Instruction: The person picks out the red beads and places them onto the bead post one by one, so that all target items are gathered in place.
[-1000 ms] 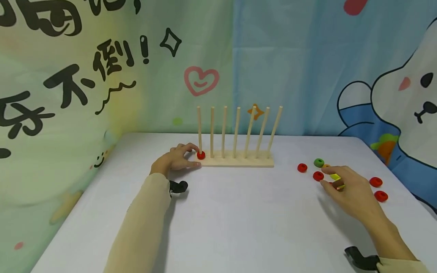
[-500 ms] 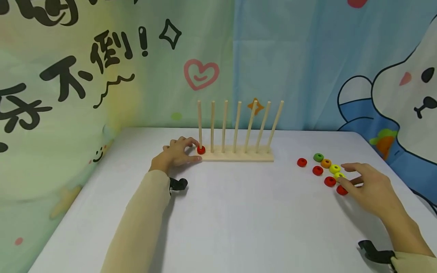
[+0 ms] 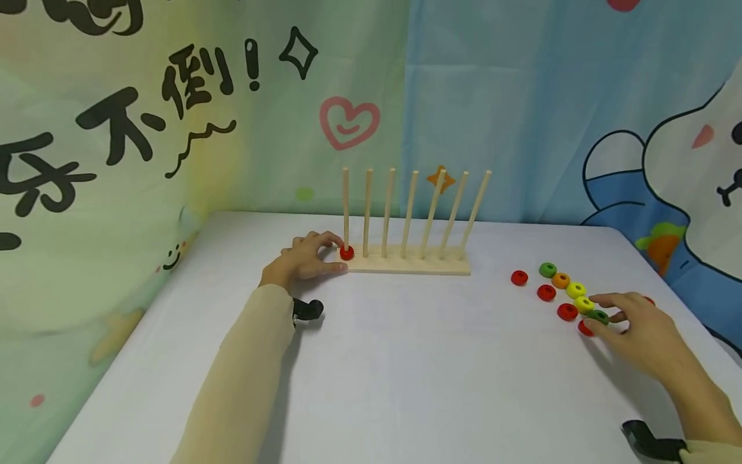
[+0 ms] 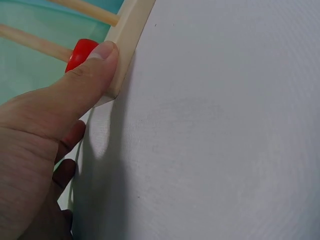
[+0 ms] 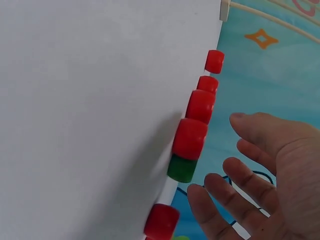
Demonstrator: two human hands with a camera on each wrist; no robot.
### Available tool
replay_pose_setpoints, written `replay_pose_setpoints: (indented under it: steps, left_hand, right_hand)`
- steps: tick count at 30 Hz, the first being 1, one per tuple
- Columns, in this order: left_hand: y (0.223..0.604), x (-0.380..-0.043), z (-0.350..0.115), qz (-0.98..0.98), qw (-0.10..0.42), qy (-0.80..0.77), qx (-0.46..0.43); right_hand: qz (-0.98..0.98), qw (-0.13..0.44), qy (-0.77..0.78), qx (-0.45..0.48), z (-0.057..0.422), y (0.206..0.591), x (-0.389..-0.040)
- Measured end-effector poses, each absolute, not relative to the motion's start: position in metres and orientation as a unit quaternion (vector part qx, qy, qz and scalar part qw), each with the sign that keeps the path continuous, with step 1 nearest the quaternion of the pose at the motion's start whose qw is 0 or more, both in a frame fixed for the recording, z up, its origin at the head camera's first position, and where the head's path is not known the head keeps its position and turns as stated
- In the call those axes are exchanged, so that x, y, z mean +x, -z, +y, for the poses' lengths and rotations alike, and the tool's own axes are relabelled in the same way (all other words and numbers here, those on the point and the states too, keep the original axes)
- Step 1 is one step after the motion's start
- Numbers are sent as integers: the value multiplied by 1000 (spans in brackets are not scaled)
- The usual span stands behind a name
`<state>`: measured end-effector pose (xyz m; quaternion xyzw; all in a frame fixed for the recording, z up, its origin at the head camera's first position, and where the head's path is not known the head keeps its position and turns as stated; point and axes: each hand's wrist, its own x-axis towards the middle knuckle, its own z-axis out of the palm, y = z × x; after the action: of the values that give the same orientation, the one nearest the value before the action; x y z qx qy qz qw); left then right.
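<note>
Wooden peg rack (image 3: 411, 267) upright on white table (image 3: 406, 361); one red bead (image 3: 346, 253) at the foot of its leftmost peg. Left hand (image 3: 303, 259) pinches the rack's end beside that bead. Loose beads lie right of the rack: orange bead (image 3: 560, 280), yellow bead (image 3: 576, 290), several red, two green. Right hand (image 3: 649, 332) over the near ones, thumb and fingers moderately spread, holding nothing. Cloth backdrop (image 3: 475, 109): black characters, I read "不倒!"; upper-left ones cut off.

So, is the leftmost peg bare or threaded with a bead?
Threaded: a red bead sits low around the leftmost peg, which rises above it.
</note>
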<state>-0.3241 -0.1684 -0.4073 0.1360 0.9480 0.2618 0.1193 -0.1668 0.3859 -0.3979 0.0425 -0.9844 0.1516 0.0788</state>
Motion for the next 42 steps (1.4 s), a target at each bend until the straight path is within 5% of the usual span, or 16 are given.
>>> replay_pose_setpoints:
  steps: [9, 17, 34, 42]
  left_hand:
    - [408, -326, -166, 952, 123, -249, 126]
    - [410, -320, -175, 954, 130, -244, 119]
    - [408, -321, -162, 954, 139, -239, 117]
    - [410, -321, -165, 955, 127, -240, 118]
  right_hand:
    - [-984, 61, -166, 26, 391, 407, -165]
    - [-980, -13, -195, 39, 390, 406, -170]
    - [-981, -32, -186, 44, 385, 402, -169]
    - [-979, 38, -198, 39, 370, 397, -171]
